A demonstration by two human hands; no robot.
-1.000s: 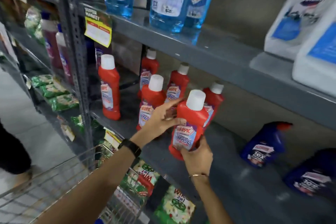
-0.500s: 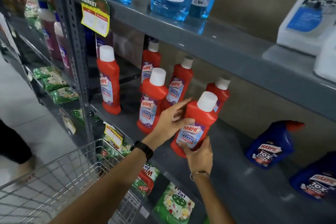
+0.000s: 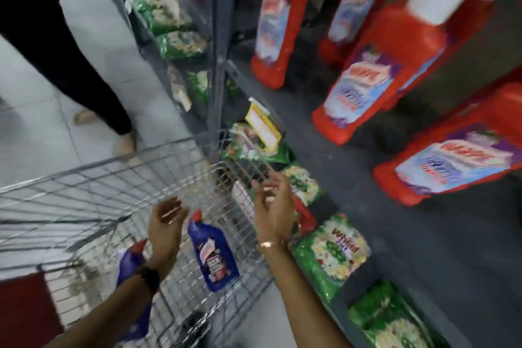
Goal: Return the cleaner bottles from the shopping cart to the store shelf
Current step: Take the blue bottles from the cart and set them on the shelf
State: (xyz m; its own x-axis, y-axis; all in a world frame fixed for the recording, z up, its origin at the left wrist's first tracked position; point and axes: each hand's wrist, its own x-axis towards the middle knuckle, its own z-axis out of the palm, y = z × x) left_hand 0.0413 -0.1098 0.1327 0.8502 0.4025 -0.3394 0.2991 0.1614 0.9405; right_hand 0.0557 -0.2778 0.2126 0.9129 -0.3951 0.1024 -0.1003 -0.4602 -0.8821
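Note:
Two blue cleaner bottles with red caps lie in the wire shopping cart [image 3: 93,186]: one [image 3: 213,256] between my hands, another [image 3: 128,264] partly hidden under my left wrist. My left hand [image 3: 166,227] hovers over the cart, fingers apart, holding nothing. My right hand [image 3: 272,210] is over the cart's right rim, also open and empty. Several red cleaner bottles with white caps stand on the grey shelf [image 3: 339,178] at the right, the nearest [image 3: 449,158] beside another [image 3: 375,76]. The picture is blurred by motion.
Green packets [image 3: 332,251] fill the lower shelf just right of the cart. A yellow price tag [image 3: 262,124] hangs on the shelf edge. A person in black trousers [image 3: 56,45] stands on the tiled floor to the left. A grey shelf upright [image 3: 223,45] rises behind the cart.
Both hands have let go of the red bottle, which now stands on the shelf, and have dropped down over the cart. My view has swung down and left.

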